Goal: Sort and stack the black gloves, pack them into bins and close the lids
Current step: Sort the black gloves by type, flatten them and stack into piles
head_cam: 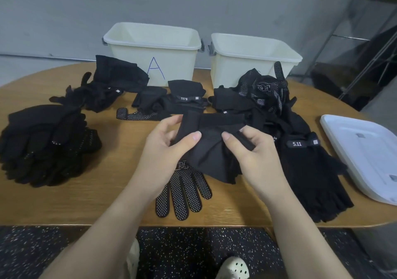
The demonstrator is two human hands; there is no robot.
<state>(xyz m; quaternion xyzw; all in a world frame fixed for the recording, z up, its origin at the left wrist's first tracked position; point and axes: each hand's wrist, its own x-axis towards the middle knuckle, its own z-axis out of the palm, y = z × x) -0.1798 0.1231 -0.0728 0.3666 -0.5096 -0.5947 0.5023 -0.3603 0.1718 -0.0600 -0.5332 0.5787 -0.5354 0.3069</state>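
fingers [194, 137] of both hands curl round one smooth black glove [211, 150] lifted just above the middle of the table: the left hand [165, 145] pinches its left edge between thumb and forefinger, and the right hand [251, 147] pinches its right edge the same way. progress, judged from largest item to smallest, reads as early.

wooden table [86, 203]: it carries every glove in view, so no glove appears packed.

two cream bins at the far edge, bin a [171, 64] (marked with a blue letter) and the unmarked bin [236, 72] beside it: both stand open, and no glove shows in what can be seen of their insides.

white lid [365, 150] at the right edge of the table: off its bin, so closing is not yet done; a second lid cannot be made out.

stacked pile [43, 141] at the left: the one heap that looks sorted and squared.

loose heap [264, 98] before the unmarked bin, smaller clusters [167, 102] before bin a, and the labelled gloves [309, 171] at the right: apparently unsorted.

dotted glove [182, 192] lying flat, partly under the held one: single, awaiting its turn.

left to do, by this reading: most of the sorting, all packing, both lids.
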